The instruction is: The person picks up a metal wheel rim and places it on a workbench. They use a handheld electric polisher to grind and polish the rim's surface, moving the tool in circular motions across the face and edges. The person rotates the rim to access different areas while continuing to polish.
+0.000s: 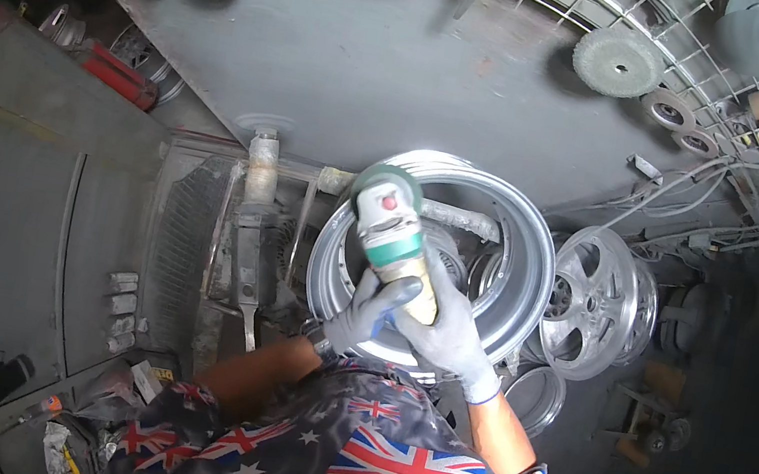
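Note:
Both of my gloved hands are at an angle grinder (396,248) with a green band, a red button and a dark round disc (368,172) at its head. My right hand (449,325) wraps the pale taped body from the right. From the left, my left hand (362,314) grips the same body, its dark-coated fingers over the tape. Behind and below the tool stands a silver wheel rim barrel (532,279), open through its middle. The grinder's head covers part of its left upper edge; whether the disc touches the metal I cannot tell.
A spoked alloy wheel (592,305) leans at the right, above a smaller rim (535,401). A metal post with a wrapped top (262,167) rises at the left. Abrasive discs (620,62) hang on a wire rack beyond a grey panel (378,69). Hoses (686,184) run along the right.

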The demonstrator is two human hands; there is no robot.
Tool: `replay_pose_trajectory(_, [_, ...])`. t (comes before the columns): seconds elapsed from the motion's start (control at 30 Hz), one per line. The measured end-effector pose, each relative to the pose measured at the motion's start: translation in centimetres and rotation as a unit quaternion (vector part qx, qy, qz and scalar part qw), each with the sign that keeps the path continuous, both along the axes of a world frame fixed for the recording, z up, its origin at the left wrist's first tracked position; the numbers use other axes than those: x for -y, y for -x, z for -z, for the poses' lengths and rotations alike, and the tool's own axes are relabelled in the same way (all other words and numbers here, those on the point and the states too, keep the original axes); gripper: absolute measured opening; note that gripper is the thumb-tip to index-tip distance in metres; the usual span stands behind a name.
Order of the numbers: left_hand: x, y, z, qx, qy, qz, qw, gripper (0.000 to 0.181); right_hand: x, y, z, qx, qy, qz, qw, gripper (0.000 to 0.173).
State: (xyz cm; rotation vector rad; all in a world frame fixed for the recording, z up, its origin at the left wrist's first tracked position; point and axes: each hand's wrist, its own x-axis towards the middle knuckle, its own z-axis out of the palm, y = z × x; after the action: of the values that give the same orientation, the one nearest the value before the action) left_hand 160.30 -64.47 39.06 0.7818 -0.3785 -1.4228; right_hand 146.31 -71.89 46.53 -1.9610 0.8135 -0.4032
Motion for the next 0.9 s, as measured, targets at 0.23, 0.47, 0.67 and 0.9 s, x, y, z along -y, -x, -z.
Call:
replay_pose_trajectory(0.23, [3.9,0.8,0.0,0.046,0.042,0.082,0.995,0.049,0.8,1.5,-0.7,0.031,-0.072,0.101,0.992,0.093])
replay_pose_trajectory(0.47, [11.1,5.7,-2.7,0.057,0.107,0.329,0.936,0.035,-1.0,6.8,1.8,0.119,-0.083,0.347,0.926,0.064])
replay_pose_trajectory(0.67, [12.2,5.3,-6.1,0.127,0.023,0.392,0.911,0.040,-1.2,6.0,-0.2,0.205,-0.128,0.377,0.894,0.057])
replay_pose_trajectory(0.9, [4.6,0.0,-3.6,-0.107,0.026,0.056,0.992,0.051,1.1,0.1,-3.8,0.049,-0.019,0.074,0.996,0.086])
